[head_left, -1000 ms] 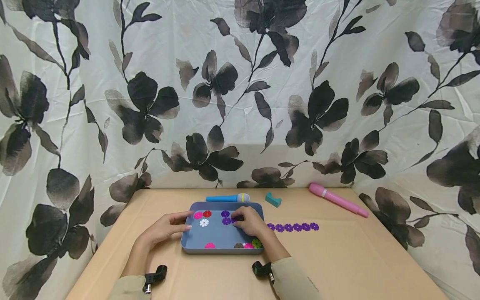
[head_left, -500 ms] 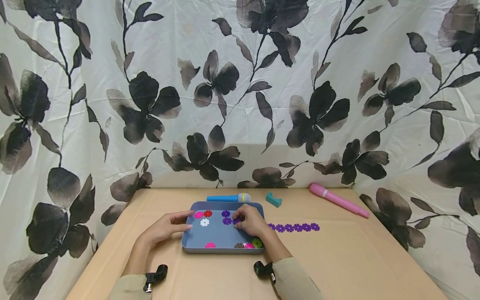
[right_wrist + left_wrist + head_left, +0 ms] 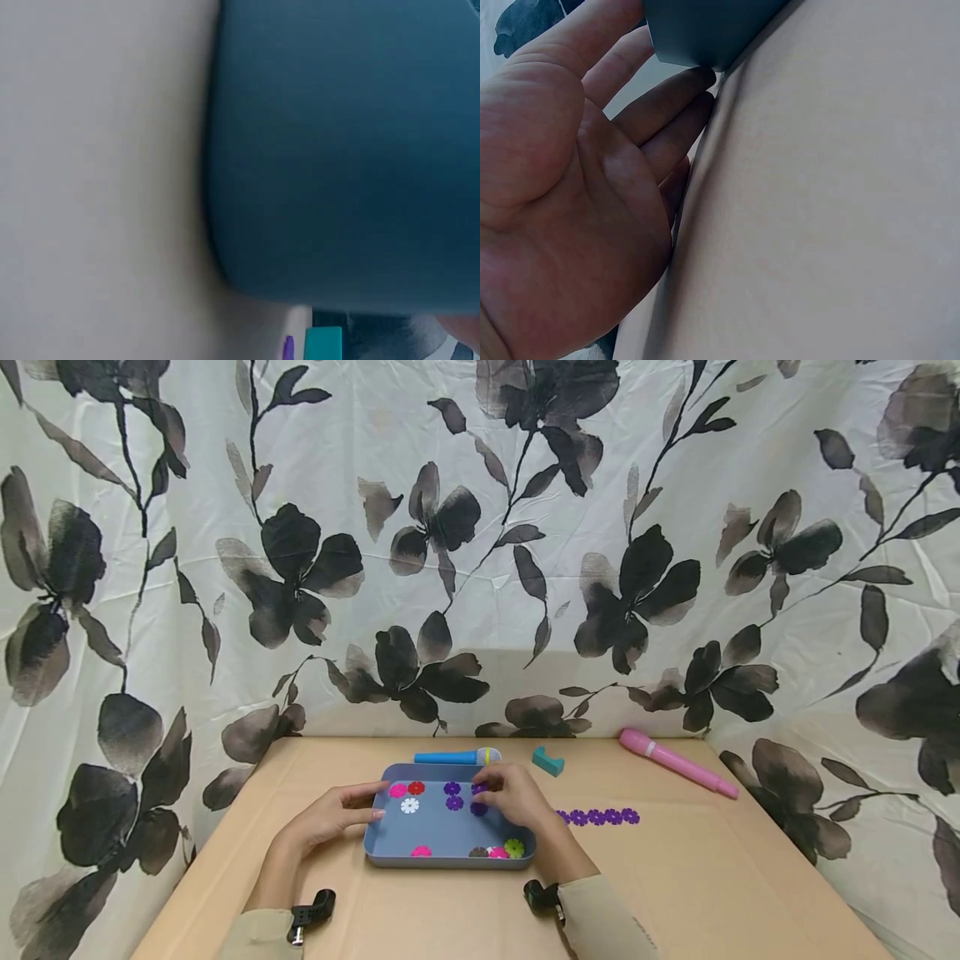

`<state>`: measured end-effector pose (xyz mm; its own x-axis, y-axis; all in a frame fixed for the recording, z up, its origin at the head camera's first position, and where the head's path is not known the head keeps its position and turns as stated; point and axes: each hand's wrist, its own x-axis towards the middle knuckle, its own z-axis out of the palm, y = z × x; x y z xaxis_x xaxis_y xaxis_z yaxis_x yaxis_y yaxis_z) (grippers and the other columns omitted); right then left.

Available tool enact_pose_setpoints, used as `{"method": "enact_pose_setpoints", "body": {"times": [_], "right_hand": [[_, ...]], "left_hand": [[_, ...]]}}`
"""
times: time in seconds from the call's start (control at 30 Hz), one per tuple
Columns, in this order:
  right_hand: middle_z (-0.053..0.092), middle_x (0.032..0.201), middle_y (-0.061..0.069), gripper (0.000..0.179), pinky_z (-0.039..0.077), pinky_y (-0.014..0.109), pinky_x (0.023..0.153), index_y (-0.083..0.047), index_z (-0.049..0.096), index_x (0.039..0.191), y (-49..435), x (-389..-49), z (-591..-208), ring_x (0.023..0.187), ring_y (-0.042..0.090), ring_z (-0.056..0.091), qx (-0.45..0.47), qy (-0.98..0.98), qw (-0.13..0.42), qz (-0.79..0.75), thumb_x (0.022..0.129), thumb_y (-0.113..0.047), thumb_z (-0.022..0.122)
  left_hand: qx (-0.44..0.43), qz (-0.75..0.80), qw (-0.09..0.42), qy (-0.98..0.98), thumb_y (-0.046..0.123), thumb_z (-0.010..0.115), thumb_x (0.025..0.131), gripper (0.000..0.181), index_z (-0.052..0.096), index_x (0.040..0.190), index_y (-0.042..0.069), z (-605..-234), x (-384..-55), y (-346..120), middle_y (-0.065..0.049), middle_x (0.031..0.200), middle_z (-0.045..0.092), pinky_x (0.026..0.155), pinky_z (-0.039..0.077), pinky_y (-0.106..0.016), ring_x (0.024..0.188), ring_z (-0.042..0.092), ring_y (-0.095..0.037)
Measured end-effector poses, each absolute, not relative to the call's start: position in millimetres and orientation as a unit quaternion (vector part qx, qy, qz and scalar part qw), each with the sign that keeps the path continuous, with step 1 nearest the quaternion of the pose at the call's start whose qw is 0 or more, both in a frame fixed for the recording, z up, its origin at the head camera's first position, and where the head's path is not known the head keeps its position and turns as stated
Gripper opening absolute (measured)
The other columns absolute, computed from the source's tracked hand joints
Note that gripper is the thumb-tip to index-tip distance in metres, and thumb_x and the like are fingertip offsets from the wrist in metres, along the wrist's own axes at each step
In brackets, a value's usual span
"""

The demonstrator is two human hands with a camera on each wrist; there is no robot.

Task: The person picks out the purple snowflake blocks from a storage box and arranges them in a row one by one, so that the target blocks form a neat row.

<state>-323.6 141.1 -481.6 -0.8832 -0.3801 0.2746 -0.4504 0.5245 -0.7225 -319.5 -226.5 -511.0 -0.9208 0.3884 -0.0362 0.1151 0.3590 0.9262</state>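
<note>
A grey-blue tray [image 3: 420,837] holds flower-shaped discs. My left hand [image 3: 330,818] is at the tray's left side, thumb and index tips at the rim; the left wrist view shows its fingers [image 3: 664,109] mostly straight against the tray's corner [image 3: 690,34]. Over the tray's right half, my right hand [image 3: 517,795] pinches a purple flower-shaped disc [image 3: 477,788], partly covered by the fingertips. Another purple disc [image 3: 478,809] lies just below it, and a purple pair [image 3: 453,796] lies to their left. In the right wrist view the tray's outer wall [image 3: 337,150] hides most of that hand.
Pink [image 3: 398,791], red [image 3: 416,787] and white [image 3: 409,806] discs lie at the tray's left; several more line its front edge. A row of purple discs [image 3: 596,817] runs right of the tray. Behind are a blue toy microphone [image 3: 450,757], teal block [image 3: 547,762] and pink microphone [image 3: 675,766].
My right hand has shifted right and slightly back, uncovering a purple disc in the tray; its forearm covers more of the purple row's left end. The left hand has stayed put.
</note>
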Motion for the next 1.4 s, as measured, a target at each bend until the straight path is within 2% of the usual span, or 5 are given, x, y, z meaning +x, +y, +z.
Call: {"method": "enact_pose_setpoints", "body": {"times": [0.33, 0.53, 0.7, 1.0, 1.4], "right_hand": [[0.071, 0.111, 0.002, 0.020, 0.062, 0.026, 0.086, -0.014, 0.079, 0.112, 159.3, -320.5, -470.1, 0.095, 0.016, 0.068, 0.213, -0.857, 0.063, 0.464, 0.093, -0.007, 0.078], [0.072, 0.114, 0.006, 0.024, 0.062, 0.028, 0.088, -0.002, 0.076, 0.118, 176.3, -319.8, -466.6, 0.100, 0.019, 0.070, 0.206, -0.849, 0.072, 0.481, 0.093, -0.002, 0.076], [0.075, 0.115, 0.006, 0.025, 0.063, 0.032, 0.089, -0.003, 0.077, 0.118, 193.7, -320.0, -468.2, 0.102, 0.021, 0.071, 0.195, -0.859, 0.084, 0.466, 0.093, -0.001, 0.075], [0.074, 0.117, 0.013, 0.023, 0.062, 0.025, 0.084, -0.001, 0.077, 0.115, 237.0, -323.5, -465.5, 0.102, 0.027, 0.074, 0.169, -0.852, 0.126, 0.480, 0.092, 0.000, 0.077], [0.074, 0.115, 0.023, 0.030, 0.061, 0.021, 0.079, 0.004, 0.073, 0.121, 322.4, -311.9, -453.3, 0.094, 0.012, 0.074, 0.116, -0.849, 0.109, 0.503, 0.092, 0.000, 0.076]], "left_hand": [[0.150, 0.548, 0.130, 0.813, 0.029, 0.079, 0.094, 0.064, 0.056, 0.151, 0.014, -510.8, -319.8, -226.9, -0.016, 0.162, 0.045, 0.128, 0.023, -0.058, 0.156, 0.032, -0.039], [0.149, 0.545, 0.131, 0.814, 0.029, 0.079, 0.094, 0.063, 0.056, 0.151, 0.015, -510.6, -319.9, -227.0, -0.016, 0.162, 0.045, 0.128, 0.023, -0.059, 0.156, 0.031, -0.040], [0.150, 0.544, 0.130, 0.815, 0.028, 0.078, 0.095, 0.062, 0.056, 0.151, 0.016, -510.8, -319.9, -227.0, -0.016, 0.162, 0.045, 0.127, 0.024, -0.060, 0.156, 0.031, -0.040], [0.152, 0.545, 0.127, 0.815, 0.028, 0.078, 0.095, 0.062, 0.057, 0.151, 0.015, -511.4, -319.9, -226.5, -0.016, 0.161, 0.046, 0.128, 0.024, -0.059, 0.155, 0.032, -0.040], [0.152, 0.547, 0.128, 0.813, 0.030, 0.079, 0.094, 0.063, 0.057, 0.151, 0.016, -510.7, -320.0, -227.2, -0.016, 0.162, 0.046, 0.128, 0.023, -0.058, 0.156, 0.031, -0.039]]}}
